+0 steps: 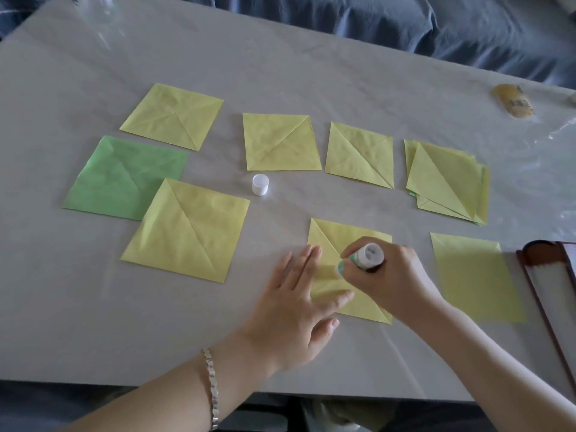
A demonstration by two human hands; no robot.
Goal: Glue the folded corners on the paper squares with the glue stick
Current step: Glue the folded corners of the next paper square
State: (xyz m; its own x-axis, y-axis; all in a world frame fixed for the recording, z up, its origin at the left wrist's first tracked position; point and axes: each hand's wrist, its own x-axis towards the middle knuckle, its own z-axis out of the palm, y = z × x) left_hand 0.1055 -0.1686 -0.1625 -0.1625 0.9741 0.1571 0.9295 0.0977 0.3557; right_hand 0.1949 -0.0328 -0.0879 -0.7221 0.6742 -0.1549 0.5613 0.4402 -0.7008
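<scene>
Just below and right of the one white cap (260, 184), the right hand (389, 275) grips the one glue stick (363, 258), tilted, tip down-left on a yellow square (352, 235), one of six single ones, plus one stack (445, 182) right of the cap and one green square (118, 179) left of it, while the flat left hand (293, 294) presses that yellow square.

A home craft table beside soft furnishings.
A grey table (93, 307) under a wrinkled covering carries folded paper squares (282, 141) spread across its middle. Rumpled blue-grey fabric (436, 29), like bedding or a sofa throw, lies just past its far edge. A blurred clear vessel (104, 12) stands at the far left corner, and a dark-red-edged case (548, 294) rests at the right edge.
</scene>
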